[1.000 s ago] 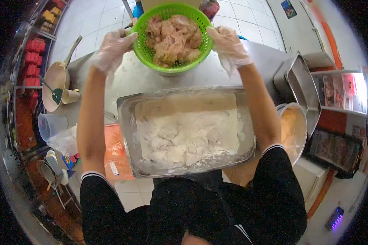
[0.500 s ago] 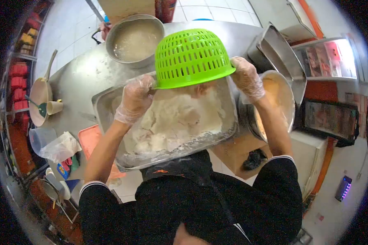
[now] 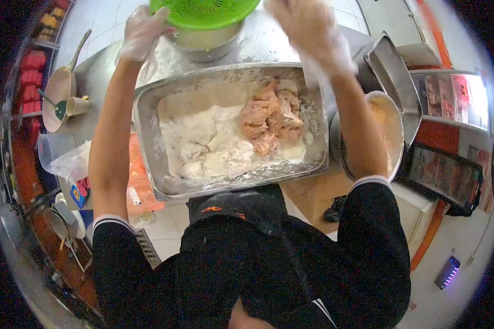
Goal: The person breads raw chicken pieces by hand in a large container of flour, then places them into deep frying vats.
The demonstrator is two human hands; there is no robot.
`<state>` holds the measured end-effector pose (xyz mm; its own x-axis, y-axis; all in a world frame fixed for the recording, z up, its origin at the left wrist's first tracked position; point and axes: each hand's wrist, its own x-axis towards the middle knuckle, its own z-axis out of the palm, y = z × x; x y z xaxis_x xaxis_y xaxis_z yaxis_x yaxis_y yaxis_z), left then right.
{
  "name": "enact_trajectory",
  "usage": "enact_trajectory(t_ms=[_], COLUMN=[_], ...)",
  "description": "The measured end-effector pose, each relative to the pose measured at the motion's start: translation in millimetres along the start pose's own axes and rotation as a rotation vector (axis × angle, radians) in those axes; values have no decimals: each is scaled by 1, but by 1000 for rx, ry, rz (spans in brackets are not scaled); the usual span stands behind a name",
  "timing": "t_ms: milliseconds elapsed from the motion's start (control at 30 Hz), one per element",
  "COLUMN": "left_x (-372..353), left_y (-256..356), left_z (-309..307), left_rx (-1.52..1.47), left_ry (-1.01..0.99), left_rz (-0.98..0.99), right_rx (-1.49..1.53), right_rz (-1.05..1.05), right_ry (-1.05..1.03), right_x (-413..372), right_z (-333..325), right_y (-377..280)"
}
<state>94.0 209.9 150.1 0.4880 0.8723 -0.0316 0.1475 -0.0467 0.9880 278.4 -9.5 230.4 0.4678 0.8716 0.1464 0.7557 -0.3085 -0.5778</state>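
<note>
At the far edge of the metal table, my gloved left hand (image 3: 144, 33) grips the rim of a green plastic colander (image 3: 208, 13). The colander is right side up, its slotted base tilted into view. My gloved right hand (image 3: 310, 35), smeared by motion, is raised right of the colander and appears apart from it; its fingers cannot be made out. Below both hands, a large metal tray (image 3: 325, 123) holds white flour (image 3: 186, 131). Raw, pinkish-orange meat pieces (image 3: 263, 118), like chicken, lie heaped on its right side, with flour-coated pieces nearer me.
Behind the colander stands a metal bowl of pale liquid (image 3: 208, 41), partly hidden. To the right are a round bowl (image 3: 396, 137) and stacked metal pans (image 3: 394, 71). Leftward lie a frying pan (image 3: 52, 123), a beige cup (image 3: 77, 106) and an orange tray (image 3: 140, 181).
The colander has moved away from me and left, turning from upside down over the tray to upright. Raw meat now lies in the flour. My right hand has come off the colander.
</note>
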Motion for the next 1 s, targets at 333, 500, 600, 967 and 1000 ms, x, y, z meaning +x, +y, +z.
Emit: enact_trajectory(t_ms=[333, 500, 600, 967, 1000], left_x=[-136, -272, -293, -290, -282], left_y=[-35, -62, -91, -76, -62], left_z=[51, 94, 105, 70, 60], left_rx=[295, 892, 829, 801, 756], left_ry=[240, -793, -664, -595, -620], left_rz=[-25, -508, -388, -293, -306], right_rx=[-259, -749, -351, 228, 240], right_rz=[606, -177, 334, 461, 369], right_ry=[-676, -1089, -891, -192, -114], right_x=[-252, -300, -240, -171, -146], right_z=[111, 241, 123, 34, 31], right_y=[117, 226, 126, 33, 18])
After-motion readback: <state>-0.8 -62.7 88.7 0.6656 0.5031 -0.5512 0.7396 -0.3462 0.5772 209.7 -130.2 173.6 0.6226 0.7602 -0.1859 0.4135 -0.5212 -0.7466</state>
